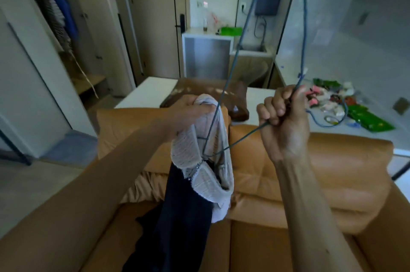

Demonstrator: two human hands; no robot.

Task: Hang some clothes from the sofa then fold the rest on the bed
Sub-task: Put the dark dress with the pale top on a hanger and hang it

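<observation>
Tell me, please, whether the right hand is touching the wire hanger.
Touching. In the head view the right hand curls its fingers round the wire hanger, whose wire enters the fist at the top and leaves it below.

Grips the bunched top of a pale knit garment [188,149] in the left hand [190,109], just left of centre. Clenches a blue wire hanger [248,135] in the right hand [284,121] at 3 o'clock, wire running into the garment's folds. Dangles dark cloth [184,216] below it toward 6 o'clock, over the tan sofa [321,172]. Shows green packets [368,119] on the tabletop [332,61] at 2 o'clock.
</observation>
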